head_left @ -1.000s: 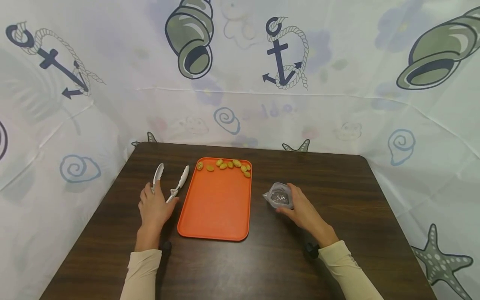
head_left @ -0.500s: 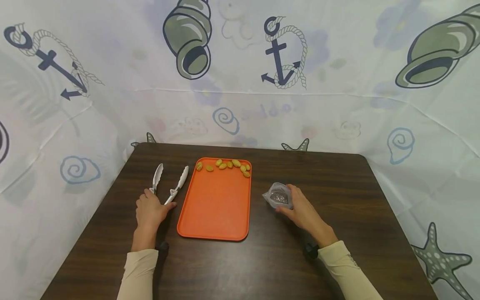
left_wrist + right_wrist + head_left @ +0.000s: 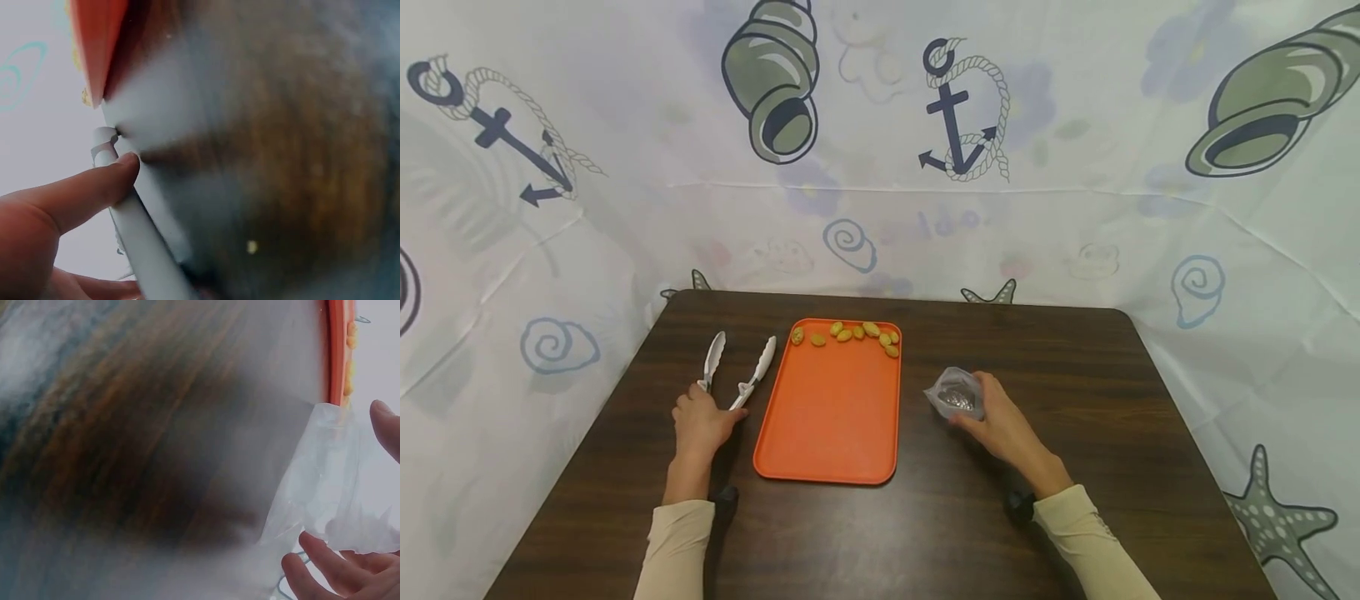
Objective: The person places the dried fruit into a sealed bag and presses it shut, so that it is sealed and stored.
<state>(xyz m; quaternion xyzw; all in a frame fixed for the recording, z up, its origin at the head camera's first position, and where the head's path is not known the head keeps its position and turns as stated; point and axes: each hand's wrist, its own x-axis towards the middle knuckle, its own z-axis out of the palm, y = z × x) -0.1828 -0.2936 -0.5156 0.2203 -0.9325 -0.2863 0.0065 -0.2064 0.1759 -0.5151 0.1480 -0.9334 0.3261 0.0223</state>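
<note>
In the head view, my left hand (image 3: 702, 425) is round the lower part of the white tongs (image 3: 763, 360), which lie spread on the table left of the tray. Its thumb (image 3: 106, 184) presses against one tong arm in the left wrist view; the other fingers are at the other arm, partly hidden. On the right, my right hand (image 3: 1006, 425) holds a clear plastic bag (image 3: 953, 392) that stands with its mouth upward, thumb on the near side and fingers on the far side. Something greyish and shiny shows inside, too unclear to name.
Between the hands lies an orange tray (image 3: 827, 417). Several small yellow-green oval pieces (image 3: 844, 335), perhaps raisins, sit along its far edge. The dark wooden table (image 3: 880, 550) ends at a printed white cloth (image 3: 880, 183) behind and at both sides.
My left hand has slid a little toward me along the tongs, which stay in place. The right hand and the bag have hardly moved.
</note>
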